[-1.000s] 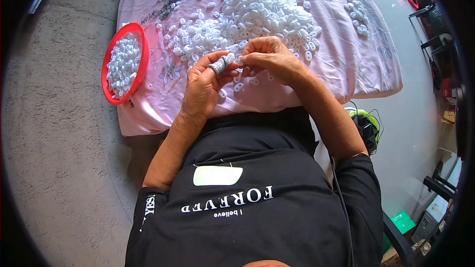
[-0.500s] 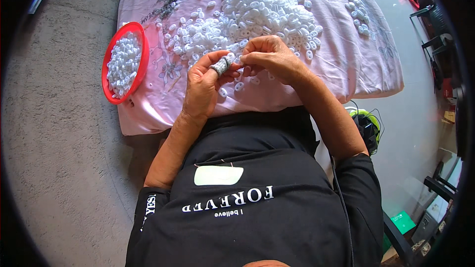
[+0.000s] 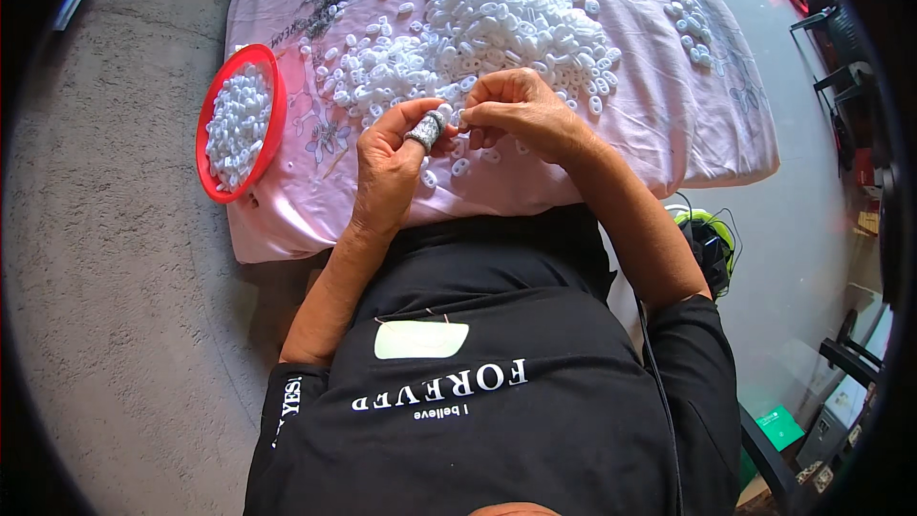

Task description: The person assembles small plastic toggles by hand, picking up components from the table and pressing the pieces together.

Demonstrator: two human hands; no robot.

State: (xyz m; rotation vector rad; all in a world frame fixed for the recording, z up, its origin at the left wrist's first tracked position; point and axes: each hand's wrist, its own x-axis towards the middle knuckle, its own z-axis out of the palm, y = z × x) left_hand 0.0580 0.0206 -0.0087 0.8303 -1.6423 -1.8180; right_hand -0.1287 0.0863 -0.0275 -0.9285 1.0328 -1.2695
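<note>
Head view, looking down at a person seated before a pink cloth (image 3: 659,124) spread on a grey floor (image 3: 124,344). The left hand (image 3: 396,167) is closed around a small grey-white piece (image 3: 425,129), pinched between thumb and forefinger above the near edge of the cloth. The right hand (image 3: 521,110) meets it from the other side, fingertips drawn together at the same piece — whether they grip it or a second, smaller part cannot be told. A large heap of white ring-shaped pieces (image 3: 506,14) lies on the cloth just beyond the hands, with strays scattered around it. A red bowl (image 3: 212,105) at the cloth's left edge holds a lesser share of white pieces (image 3: 237,124). Judged from these quantities, the work is at an early-to-middle stage — the bowl is partly filled, and the heap is far larger.
</note>
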